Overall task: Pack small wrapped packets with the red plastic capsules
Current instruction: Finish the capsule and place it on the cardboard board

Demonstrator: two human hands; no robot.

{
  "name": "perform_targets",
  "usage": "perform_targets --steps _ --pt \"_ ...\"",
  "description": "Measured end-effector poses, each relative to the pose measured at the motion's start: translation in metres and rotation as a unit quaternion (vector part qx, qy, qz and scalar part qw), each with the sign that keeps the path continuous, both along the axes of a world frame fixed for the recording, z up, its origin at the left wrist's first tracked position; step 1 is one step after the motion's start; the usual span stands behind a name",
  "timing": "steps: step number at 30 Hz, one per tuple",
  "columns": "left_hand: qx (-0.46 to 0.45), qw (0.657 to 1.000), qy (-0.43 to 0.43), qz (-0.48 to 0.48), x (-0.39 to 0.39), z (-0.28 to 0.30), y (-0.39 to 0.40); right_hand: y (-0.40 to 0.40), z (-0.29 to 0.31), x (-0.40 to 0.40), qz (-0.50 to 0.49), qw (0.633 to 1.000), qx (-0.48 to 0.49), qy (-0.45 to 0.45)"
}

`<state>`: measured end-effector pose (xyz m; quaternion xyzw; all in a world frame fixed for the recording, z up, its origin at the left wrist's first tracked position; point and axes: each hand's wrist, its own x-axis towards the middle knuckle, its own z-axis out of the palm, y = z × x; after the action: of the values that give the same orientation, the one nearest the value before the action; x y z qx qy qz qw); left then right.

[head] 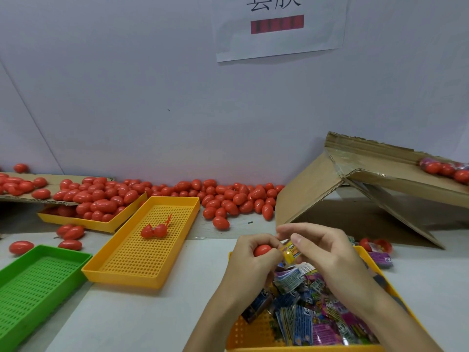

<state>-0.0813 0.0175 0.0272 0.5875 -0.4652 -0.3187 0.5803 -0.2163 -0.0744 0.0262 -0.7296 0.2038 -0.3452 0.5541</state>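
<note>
— Red plastic capsule (262, 250): where?
— Clasped in the left hand (250, 252), above the yellow perforated tray's (365, 255) far edge.
— The right hand (319, 250)?
— Pinching a small yellow wrapped packet (291, 251) against the capsule, likely to stuff it in.

green tray (15, 301), cardboard sheet (312, 189), wall sign (279, 44)

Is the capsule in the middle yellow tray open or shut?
Open: the capsule lies as two joined halves, side by side, on the tray floor.
</note>
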Motion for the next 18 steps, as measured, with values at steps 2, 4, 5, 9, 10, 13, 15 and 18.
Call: perform_targets --steps 2,4,5,9,10,13,15,18 --pt "-0.009 1.000 0.008 0.003 0.0015 0.0003 -0.0002 -0.0023 -0.0008 -0.0012 -0.016 1.000 -0.007 0.001" --pt "-0.019 1.000 0.017 0.004 0.0034 -0.0006 -0.0008 -0.0039 -0.0013 -0.0026 -0.014 1.000 -0.005 -0.001" --pt "-0.022 1.000 0.021 0.005 0.0043 -0.0010 -0.0011 -0.0040 -0.0010 -0.0030 -0.010 1.000 -0.004 -0.004" --pt "-0.027 0.999 0.035 0.001 0.0060 -0.0020 -0.0013 -0.0055 -0.0034 -0.0027 0.007 1.000 0.002 0.006" --pt "-0.027 0.999 0.039 0.000 0.0061 -0.0024 -0.0014 -0.0059 -0.0041 -0.0023 0.011 1.000 0.007 0.009" --pt "-0.029 0.998 0.055 -0.005 0.0066 -0.0031 -0.0016 -0.0073 -0.0055 -0.0010 0.034 0.999 0.028 0.018" --pt "-0.025 0.998 0.053 -0.006 0.0071 -0.0029 -0.0013 -0.0071 -0.0056 -0.0008 0.047 0.997 0.051 0.027" --pt "-0.003 1.000 0.021 -0.020 0.0061 -0.0036 -0.0005 -0.0071 -0.0063 -0.0013 0.032 0.993 0.090 0.063"
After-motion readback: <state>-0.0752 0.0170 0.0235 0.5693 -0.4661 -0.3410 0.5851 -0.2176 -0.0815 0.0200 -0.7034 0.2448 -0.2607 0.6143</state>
